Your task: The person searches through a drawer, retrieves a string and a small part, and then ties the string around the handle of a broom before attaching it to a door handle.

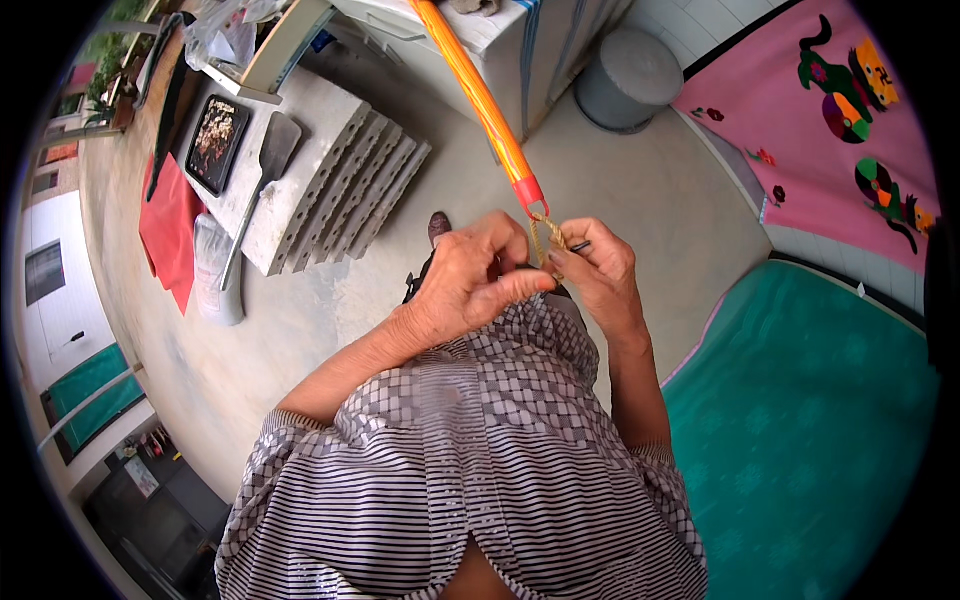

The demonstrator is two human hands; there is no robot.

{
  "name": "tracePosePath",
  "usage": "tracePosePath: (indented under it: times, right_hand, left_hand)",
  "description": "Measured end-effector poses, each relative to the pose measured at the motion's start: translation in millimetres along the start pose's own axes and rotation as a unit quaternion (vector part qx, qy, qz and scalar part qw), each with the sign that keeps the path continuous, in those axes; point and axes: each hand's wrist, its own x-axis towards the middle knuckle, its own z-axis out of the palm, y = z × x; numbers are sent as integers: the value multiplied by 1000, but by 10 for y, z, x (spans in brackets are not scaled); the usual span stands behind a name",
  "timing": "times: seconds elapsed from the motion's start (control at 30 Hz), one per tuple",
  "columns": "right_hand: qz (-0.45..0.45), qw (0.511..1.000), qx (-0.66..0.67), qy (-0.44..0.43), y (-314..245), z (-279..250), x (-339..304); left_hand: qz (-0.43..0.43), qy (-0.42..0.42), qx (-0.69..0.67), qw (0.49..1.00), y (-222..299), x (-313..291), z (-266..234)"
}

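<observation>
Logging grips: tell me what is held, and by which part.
A yellowish cord, by its loop near the red tip of the orange pole; a dark piece at the hands is unidentifiable.

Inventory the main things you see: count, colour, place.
Pole: one, orange, top centre
Cabinet: one, white, top centre
Cord: one, tan, pole's end
Slabs: several, grey, upper left
Tray: one, black, on slabs
Shovel: one, grey, on slabs
Cloth: one, red, beside slabs
Bucket: one, grey, upper right
Sheet: one, pink, upper right
Cover: one, green, lower right
Shirt: one, black-white, bottom
Left hand: one, bare, by cord
Right hand: one, bare, at cord
</observation>
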Motion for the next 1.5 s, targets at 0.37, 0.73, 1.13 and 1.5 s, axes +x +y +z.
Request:
tracePosePath:
  times: [0.37,0.73,1.13,1.5]
  right_hand:
    - [-204,896,-394,-5,-153,-183,108]
    - [-196,928,-317,5,73,-338,52]
    - [-194,916,-290,-196,-284,36,-175]
    - [-122,922,-340,-141,-60,-103,-358]
  left_hand:
    - [172,-109,190,960,-288,425,-23]
    - [193,-50,83,977,-318,494,-50]
    - [-164,231,-504,816,-755,1318,-737]
    - [-38,311,-461,830,-532,1314,-909]
